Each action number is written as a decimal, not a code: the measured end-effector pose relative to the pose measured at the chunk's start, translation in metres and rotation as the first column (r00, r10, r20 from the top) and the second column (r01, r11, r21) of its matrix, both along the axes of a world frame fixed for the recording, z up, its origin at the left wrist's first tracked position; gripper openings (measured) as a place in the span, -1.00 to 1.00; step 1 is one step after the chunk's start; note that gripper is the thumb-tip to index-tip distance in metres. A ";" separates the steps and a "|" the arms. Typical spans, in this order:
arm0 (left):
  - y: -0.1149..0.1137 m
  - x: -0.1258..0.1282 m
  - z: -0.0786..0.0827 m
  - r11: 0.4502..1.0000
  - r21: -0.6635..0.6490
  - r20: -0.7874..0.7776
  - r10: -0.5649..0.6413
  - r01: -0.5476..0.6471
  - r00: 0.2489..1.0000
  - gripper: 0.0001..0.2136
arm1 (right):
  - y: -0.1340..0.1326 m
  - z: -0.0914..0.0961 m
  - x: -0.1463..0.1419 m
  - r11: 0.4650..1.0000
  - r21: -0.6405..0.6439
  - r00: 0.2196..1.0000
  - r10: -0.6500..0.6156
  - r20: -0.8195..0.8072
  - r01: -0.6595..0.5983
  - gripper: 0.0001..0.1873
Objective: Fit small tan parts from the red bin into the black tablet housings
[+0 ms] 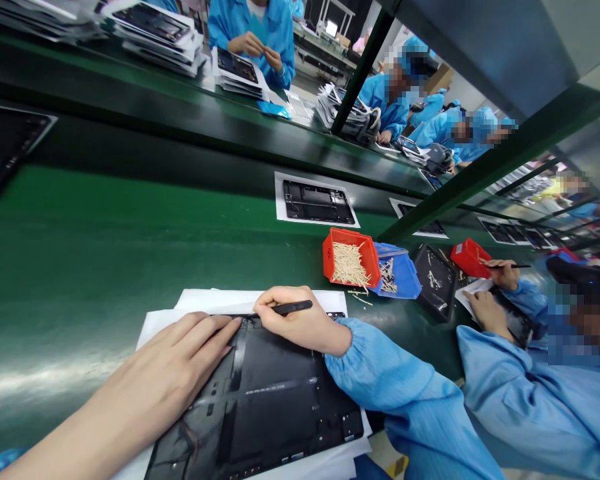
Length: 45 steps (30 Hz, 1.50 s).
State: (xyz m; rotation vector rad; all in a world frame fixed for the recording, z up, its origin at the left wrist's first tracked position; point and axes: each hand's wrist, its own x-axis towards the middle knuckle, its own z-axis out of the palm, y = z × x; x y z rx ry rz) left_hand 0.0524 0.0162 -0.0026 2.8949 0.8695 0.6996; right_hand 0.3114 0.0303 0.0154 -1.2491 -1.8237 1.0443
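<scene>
A black tablet housing (280, 380), its inner side facing up, lies on a stack of white sheets (165, 321) in front of me. My left hand (180, 360) rests flat over the housing's left part, fingers stretched together toward its far edge. Pinched in my right hand (297, 320) is a pair of black tweezers (293, 307), held at a low slant. Its tip is at the housing's far edge, close to my left fingertips, and my fingers partly hide it. Whether the tip grips a small part cannot be made out.
Beyond the housing stand a red bin (350, 260) of small beige strips, a blue bin (400, 273) and a black tray (435, 280). Another housing (317, 202) lies on the green line (130, 227). A co-worker's sleeve (530, 393) is close on my right; a green post (480, 173) slants across.
</scene>
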 end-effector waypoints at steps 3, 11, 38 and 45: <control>-0.001 0.001 -0.003 1.000 0.023 -0.010 0.009 -0.008 1.000 -0.55 | 0.000 0.000 0.000 1.000 0.021 1.000 0.002 0.012 -0.002 -0.83; -0.002 0.005 -0.001 1.000 0.008 -0.006 -0.002 0.002 1.000 -0.55 | 0.001 -0.003 0.000 0.997 0.070 1.000 0.028 0.002 -0.028 -0.83; -0.006 0.012 -0.001 0.993 0.110 -0.130 0.049 -0.035 0.990 -0.60 | -0.005 -0.007 0.002 0.971 0.230 0.996 0.047 0.070 -0.062 -0.79; -0.004 0.012 0.003 0.994 0.110 -0.037 0.005 -0.001 0.999 -0.61 | -0.008 0.001 0.007 0.931 0.319 0.983 0.159 0.090 -0.180 -0.79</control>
